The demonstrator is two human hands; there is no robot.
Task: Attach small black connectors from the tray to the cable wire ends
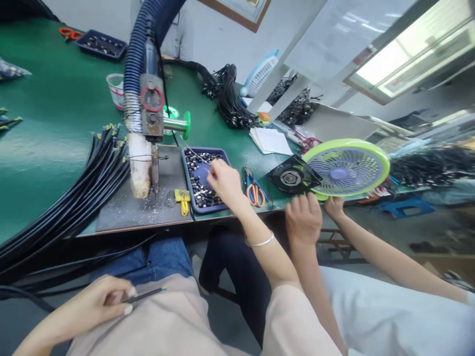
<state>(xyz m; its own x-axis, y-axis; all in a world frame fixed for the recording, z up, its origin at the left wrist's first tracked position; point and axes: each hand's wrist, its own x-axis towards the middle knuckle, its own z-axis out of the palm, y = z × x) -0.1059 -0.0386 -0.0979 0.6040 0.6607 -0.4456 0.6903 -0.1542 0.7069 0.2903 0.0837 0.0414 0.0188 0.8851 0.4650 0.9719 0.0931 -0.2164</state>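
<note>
My left hand (102,299) rests at my lap, its fingers closed around a thin black cable (148,294) whose coloured wire tips point right. My right hand (224,180), a thin bracelet on its wrist, reaches over the table edge into a blue tray (187,168) of small dark connectors (202,195). Its fingers curl down into the pile, and I cannot see what they pinch. A thin solder wire runs over the tray just above that hand.
A soldering fixture (151,109) with a blue hose (135,54) stands on a metal plate (129,210), left of the tray. A bundle of black cables (85,188) fans out at the left. Orange scissors (254,190) lie right of the tray. A co-worker's hands (304,220) hold a green fan (345,168).
</note>
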